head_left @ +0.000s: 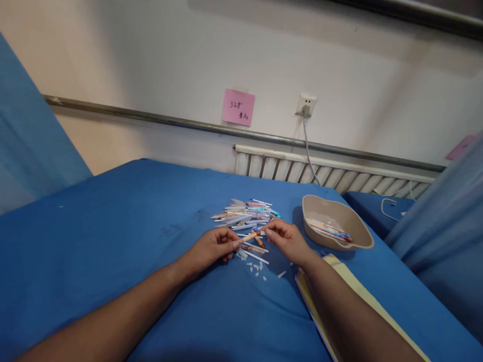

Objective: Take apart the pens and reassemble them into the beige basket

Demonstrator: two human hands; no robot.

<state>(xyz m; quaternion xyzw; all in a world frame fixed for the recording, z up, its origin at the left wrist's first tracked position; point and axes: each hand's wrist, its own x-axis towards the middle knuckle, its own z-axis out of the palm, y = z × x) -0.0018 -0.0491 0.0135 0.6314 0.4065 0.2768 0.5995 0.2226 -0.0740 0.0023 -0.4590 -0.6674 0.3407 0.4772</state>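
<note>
Between my two hands is a slim pen (pixel 250 236), pale orange with a darker orange end. The fingers of my left hand (pixel 221 245) pinch its left end. At its right end the fingertips of my right hand (pixel 289 240) are closed together. Just beyond and below lies a heap of pen parts (pixel 236 219), with barrels and thin white refills mixed. Another orange piece (pixel 259 242) rests under the held pen. Several small white bits (pixel 257 268) are scattered on the blue sheet, nearer to me.
A beige plastic basin (pixel 362 234) holding several pens (pixel 328 231) stands on the right of the blue-covered bed (pixel 113 226). A yellow folded sheet (pixel 362 296) lies beneath my right forearm. Behind are a radiator (pixel 279 166), a plugged socket (pixel 306 105) and a wall rail (pixel 169 120).
</note>
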